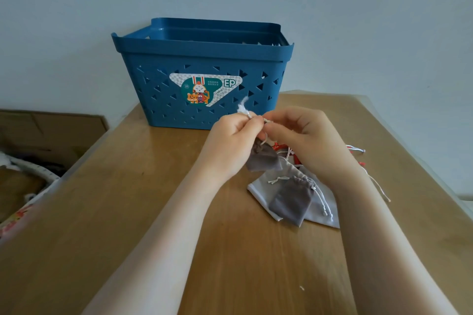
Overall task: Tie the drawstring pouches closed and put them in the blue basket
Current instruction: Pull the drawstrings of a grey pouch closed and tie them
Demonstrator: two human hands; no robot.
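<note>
A small dark grey pouch (263,158) hangs above the table from its white drawstring (243,107). My left hand (233,140) pinches one end of the string and my right hand (304,138) pinches the other, fingertips almost touching. Below them on the table lies a second dark grey pouch (291,199) on top of a light grey pouch (322,210). A red pouch (281,147) peeks out under my right hand, mostly hidden. The blue basket (204,59) stands behind my hands at the table's far edge; what is inside it is hidden.
The wooden table (153,199) has bare surface to the left and front. Loose white strings (378,186) trail off to the right near the table edge. A cardboard box (51,130) and cloth clutter sit on the floor at the left.
</note>
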